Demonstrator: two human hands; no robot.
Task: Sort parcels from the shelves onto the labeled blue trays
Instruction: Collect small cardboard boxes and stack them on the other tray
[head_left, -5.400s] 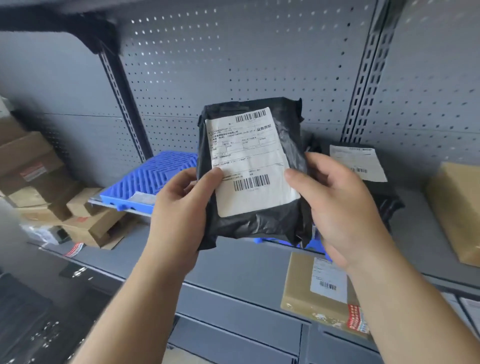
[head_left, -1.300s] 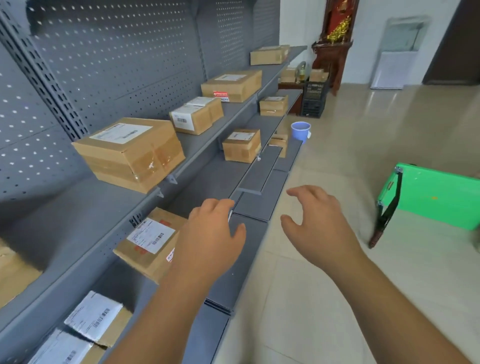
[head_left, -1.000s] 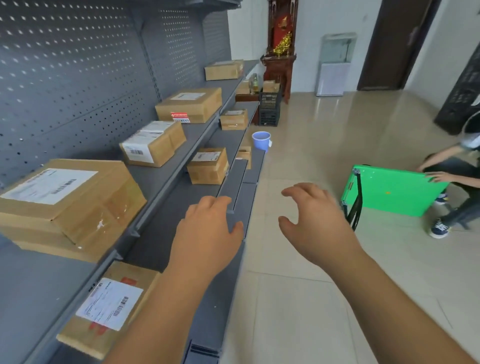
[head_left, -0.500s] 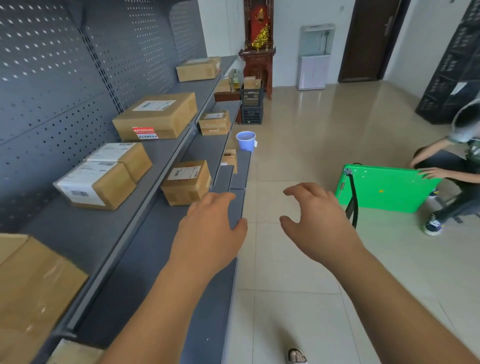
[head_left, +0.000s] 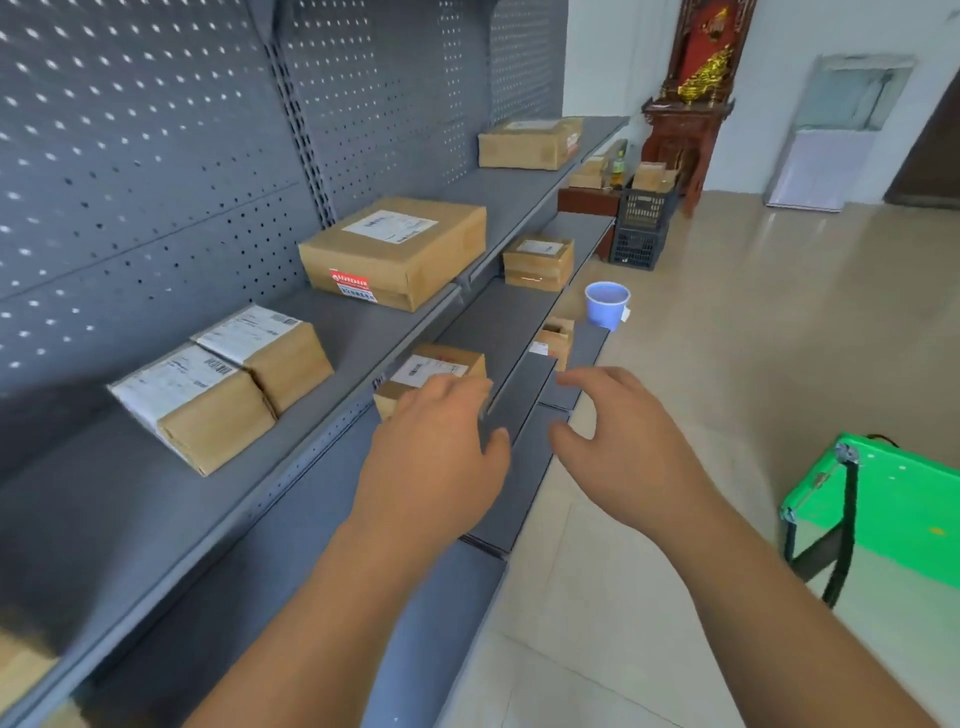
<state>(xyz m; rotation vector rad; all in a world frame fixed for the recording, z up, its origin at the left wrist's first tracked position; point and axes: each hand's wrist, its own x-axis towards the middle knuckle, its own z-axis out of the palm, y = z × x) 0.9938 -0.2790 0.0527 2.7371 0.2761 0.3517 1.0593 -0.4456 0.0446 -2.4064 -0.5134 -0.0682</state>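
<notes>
Hovering left hand (head_left: 434, 467) overlaps labeled parcel (head_left: 426, 371).

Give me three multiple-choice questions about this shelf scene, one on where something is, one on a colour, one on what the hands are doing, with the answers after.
1. Where does the cup stand?
A. on the top shelf
B. on the floor by the shelf end
C. on the green board

2. What colour is the board at the right?
A. green
B. red
C. grey

3. What are the left hand and right hand holding?
A. a black bag
B. a box each
C. nothing

Answers:
1 B, the cup sits on the tiles beside the lowest shelf.
2 A, its face is bright green.
3 C, both hands are open with spread fingers in the air.
</notes>
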